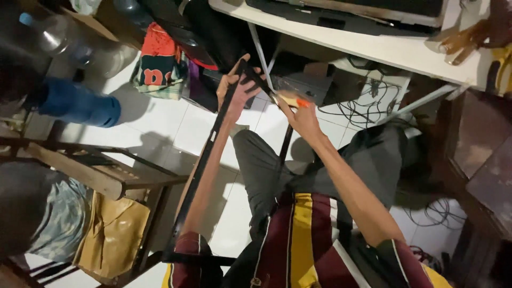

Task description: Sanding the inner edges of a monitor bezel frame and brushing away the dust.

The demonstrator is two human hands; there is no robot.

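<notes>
A thin black rectangular frame [198, 176] rests across my lap, one long side running from my left shoulder up to my hands. My left hand [236, 89] grips its upper corner. My right hand [300, 113] holds a small tool with a yellow and orange handle [292, 100], its tip at the frame's top edge close to my left hand. My legs in grey trousers [261, 165] lie under the frame.
A white desk [373, 50] stands ahead, with tangled cables [357, 106] beneath it. A wooden chair [101, 176] with brown paper is at left. A blue bottle [80, 104] and folded cloth [157, 64] lie on the white tiled floor.
</notes>
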